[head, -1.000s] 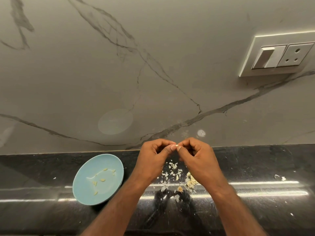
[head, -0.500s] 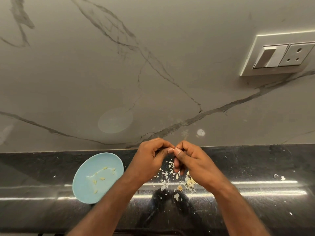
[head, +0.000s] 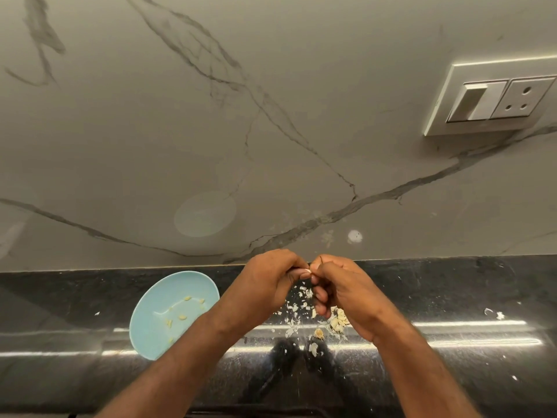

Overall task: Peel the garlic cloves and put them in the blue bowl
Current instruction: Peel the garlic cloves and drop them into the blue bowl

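My left hand (head: pixel 265 285) and my right hand (head: pixel 346 291) meet fingertip to fingertip above the black counter. Between their tips they pinch a small garlic clove (head: pixel 308 271), of which only a pale sliver shows. The blue bowl (head: pixel 156 330) sits on the counter to the left of my left wrist and holds several peeled cloves (head: pixel 182 317). Under my hands lies a scatter of white garlic skins (head: pixel 297 309), and a small heap of unpeeled cloves (head: pixel 339 319) shows beside my right palm.
The black counter (head: pixel 452 297) ends at a marble wall (head: pixel 271 131) right behind my hands. A switch and socket plate (head: pixel 494 98) is on the wall at upper right. A few skin scraps (head: pixel 494 313) lie on the counter to the right.
Both hands stay together on the clove. My right hand's fingers have shifted and curled lower while the fingertips keep working at it. The bowl has not moved.
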Demonstrator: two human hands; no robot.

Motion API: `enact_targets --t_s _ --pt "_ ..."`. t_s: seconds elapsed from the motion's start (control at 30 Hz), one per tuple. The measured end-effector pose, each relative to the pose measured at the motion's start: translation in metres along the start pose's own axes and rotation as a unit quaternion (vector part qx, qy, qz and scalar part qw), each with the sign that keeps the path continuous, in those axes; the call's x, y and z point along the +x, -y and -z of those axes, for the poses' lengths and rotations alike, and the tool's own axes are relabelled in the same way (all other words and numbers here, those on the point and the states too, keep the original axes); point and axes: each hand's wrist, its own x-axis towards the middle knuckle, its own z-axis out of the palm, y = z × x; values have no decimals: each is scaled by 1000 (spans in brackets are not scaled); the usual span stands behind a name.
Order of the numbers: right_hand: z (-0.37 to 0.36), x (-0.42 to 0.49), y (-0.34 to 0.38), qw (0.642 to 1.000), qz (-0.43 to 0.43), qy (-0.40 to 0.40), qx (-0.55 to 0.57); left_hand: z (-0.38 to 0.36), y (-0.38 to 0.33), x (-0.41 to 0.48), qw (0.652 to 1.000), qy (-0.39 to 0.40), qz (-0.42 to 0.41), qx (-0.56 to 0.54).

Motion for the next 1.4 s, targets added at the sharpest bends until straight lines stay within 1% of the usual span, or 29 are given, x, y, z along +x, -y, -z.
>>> enact_targets --t_s 0.13,0.23,0.37,0.5,0.63,0.73,0.83,1.17,1.33,1.4 --pt "-1 0 3 1000 -1 -13 28 -1 -4 -2 993 -3 61 -98" --pt "-2 0 4 1000 12 -19 18 -1 -6 -3 977 4 116 -180" --pt "-2 2 3 999 31 -31 -14 0 -7 -2 956 -3 167 -242" --pt "-3 3 3 998 40 -36 -35 1 -11 -1 910 -16 236 -341" --pt "-3 3 3 998 37 -29 -38 3 -15 1 877 -25 274 -394" --pt "-4 4 3 999 34 -26 -31 3 -18 3 860 -29 301 -412" --pt "-5 4 2 999 33 -25 -22 2 -19 5 850 -37 322 -416" --pt "-3 4 1 999 28 -33 22 -4 -23 7 860 -57 321 -392" --pt "-4 7 -6 988 102 -111 20 -5 -24 8 852 -60 341 -392" --pt "-5 8 -8 985 123 -119 8 -6 -24 9 848 -65 347 -396"
